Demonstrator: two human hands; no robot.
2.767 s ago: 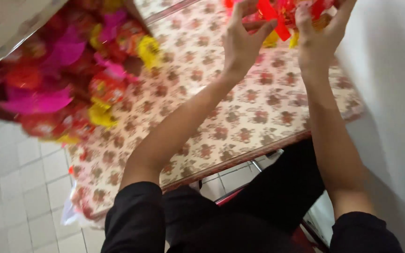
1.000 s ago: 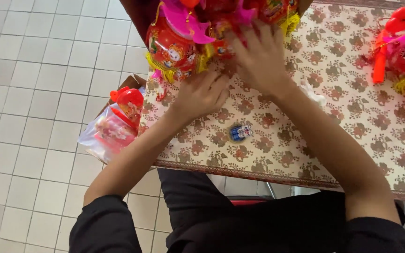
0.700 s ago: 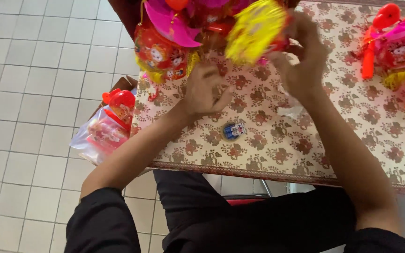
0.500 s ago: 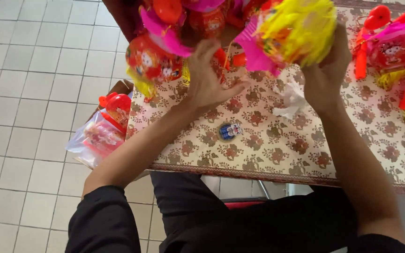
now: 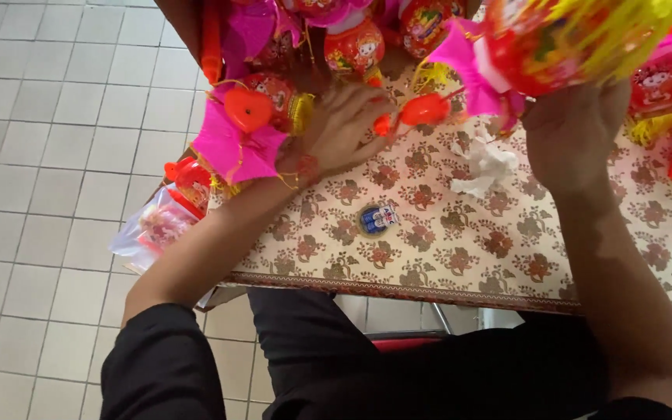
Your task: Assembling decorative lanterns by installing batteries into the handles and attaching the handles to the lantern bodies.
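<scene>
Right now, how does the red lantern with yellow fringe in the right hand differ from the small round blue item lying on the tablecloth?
The red lantern with yellow fringe is large and held up above the table by the right hand; the small round blue item is tiny and lies flat on the patterned tablecloth, touched by neither hand. The lantern is bulging, with a pink paper frill; the blue item is a flat disc. Both look decorated.

Sat at frame centre on the table [image 5: 445, 257]: a small round tin [image 5: 375, 220]. Lay upper right of it: crumpled tissue [image 5: 485, 163]. Hung off the table's left edge: a plastic bag [image 5: 153, 229]. Crowded along the top: lanterns [image 5: 351, 47].
</scene>
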